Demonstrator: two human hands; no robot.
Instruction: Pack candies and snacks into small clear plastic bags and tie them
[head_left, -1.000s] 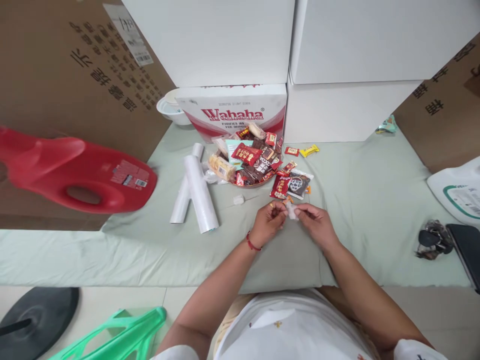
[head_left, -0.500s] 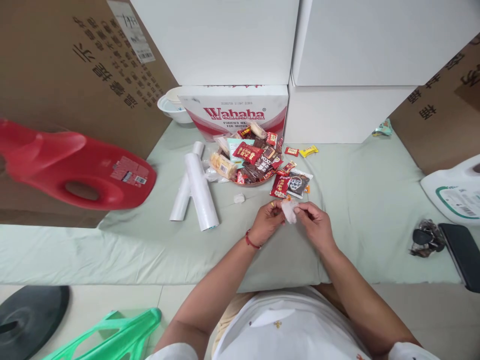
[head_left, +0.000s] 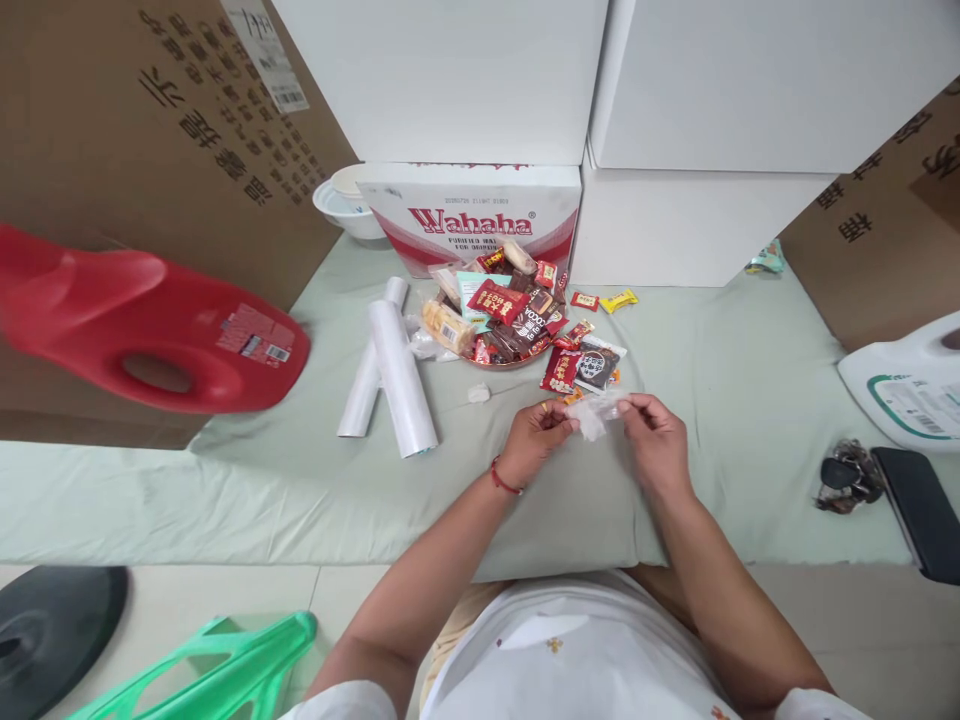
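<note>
My left hand (head_left: 534,438) and my right hand (head_left: 658,438) both pinch a small, clear, crinkled wrapper (head_left: 598,415), stretched between them just above the pale green cloth (head_left: 720,380). A red string bracelet circles my left wrist. Just beyond the hands lies a red snack packet (head_left: 559,370) beside a dark round-printed packet (head_left: 596,368). Behind those stands a plate (head_left: 504,362) heaped with several wrapped snacks and sweets.
Two white rolls (head_left: 397,378) lie left of the plate, with a red jug (head_left: 150,330) further left. A Wahaha carton (head_left: 480,215), white boxes and brown cartons stand behind. Keys (head_left: 844,480), a dark phone (head_left: 922,510) and a white jug (head_left: 907,395) lie at the right.
My hands have drawn apart, the right one shifting rightward, so the clear wrapper now spans between them. The view has tilted slightly.
</note>
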